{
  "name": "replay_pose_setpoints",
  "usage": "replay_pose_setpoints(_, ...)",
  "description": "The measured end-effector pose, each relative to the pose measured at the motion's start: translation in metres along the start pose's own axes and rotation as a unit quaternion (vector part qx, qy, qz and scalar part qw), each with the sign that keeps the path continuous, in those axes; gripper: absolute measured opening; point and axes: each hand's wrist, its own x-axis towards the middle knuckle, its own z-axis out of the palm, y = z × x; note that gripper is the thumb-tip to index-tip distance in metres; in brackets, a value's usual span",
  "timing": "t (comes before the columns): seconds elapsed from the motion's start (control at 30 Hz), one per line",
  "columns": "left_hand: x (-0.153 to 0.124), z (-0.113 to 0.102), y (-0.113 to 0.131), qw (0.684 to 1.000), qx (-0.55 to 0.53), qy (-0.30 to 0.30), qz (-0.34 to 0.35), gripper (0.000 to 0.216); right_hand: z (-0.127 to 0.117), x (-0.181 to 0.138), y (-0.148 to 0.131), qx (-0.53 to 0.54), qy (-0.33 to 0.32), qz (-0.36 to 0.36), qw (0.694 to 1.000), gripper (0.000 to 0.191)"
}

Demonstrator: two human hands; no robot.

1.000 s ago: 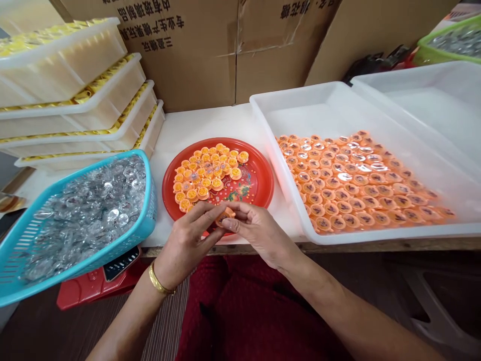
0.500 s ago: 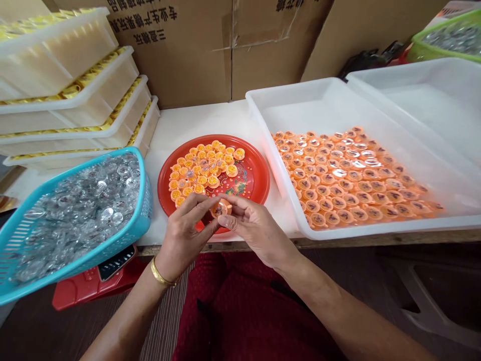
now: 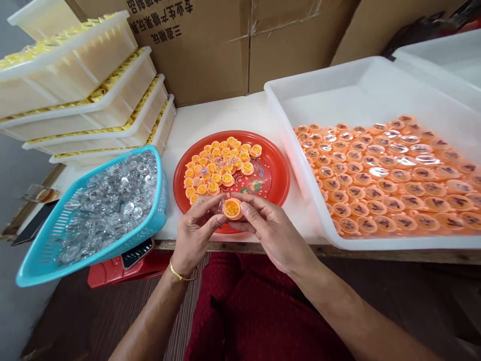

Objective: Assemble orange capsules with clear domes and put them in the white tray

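Observation:
A small round orange cup (image 3: pixel 232 208) with yellow filling is pinched between the fingertips of both hands, just above the near rim of a red plate (image 3: pixel 276 173). My left hand (image 3: pixel 195 233) grips it from the left, my right hand (image 3: pixel 272 233) from the right. On the plate lies a cluster of several more orange cups (image 3: pixel 221 168), open and yellow inside. To the right a large white tray (image 3: pixel 330 100) holds rows of several orange cups under clear lids (image 3: pixel 391 175).
A turquoise basket (image 3: pixel 156 220) full of clear plastic lids (image 3: pixel 108 200) tilts at the left, over a red scale (image 3: pixel 124 263). Stacked white trays (image 3: pixel 86 115) with yellow contents stand behind it. Cardboard boxes (image 3: pixel 225 45) line the back. Another white tray (image 3: pixel 443 60) sits far right.
Both hands have lifted the orange cup a little and turned it so that its yellow inside shows. The camera has shifted, sliding the scene to the right.

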Motion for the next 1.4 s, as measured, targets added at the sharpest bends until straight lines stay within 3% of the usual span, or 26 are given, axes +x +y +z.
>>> replay_pose_setpoints(0.3,0.001,-0.001,-0.006,0.999,0.032,-0.011,0.003,0.038,-0.011,0.006,-0.004,-0.038,-0.015,-0.001,0.999,0.037)
replay_pose_setpoints(0.53,0.011,0.006,0.006,0.976,0.184,-0.036,0.108,0.038,-0.016,0.007,-0.003,-0.030,-0.005,-0.005,1.000,0.030)
replay_pose_setpoints(0.77,0.016,0.018,0.008,0.941,0.277,-0.009,0.195,0.040,-0.016,0.008,-0.003,-0.088,0.029,-0.013,0.996,0.029)
replay_pose_setpoints(0.93,0.016,0.019,0.005,0.930,0.304,-0.019,0.207,0.039,-0.019,0.010,-0.003,-0.177,0.035,-0.046,0.983,0.027)
replay_pose_setpoints(1.17,0.016,0.017,0.013,0.917,0.351,-0.057,0.182,0.035,-0.020,0.011,0.000,-0.129,0.039,-0.038,0.990,0.028)
replay_pose_setpoints(1.4,0.016,0.015,0.018,0.927,0.330,-0.071,0.164,0.034,-0.018,0.012,0.003,-0.064,0.049,-0.002,0.997,0.027)
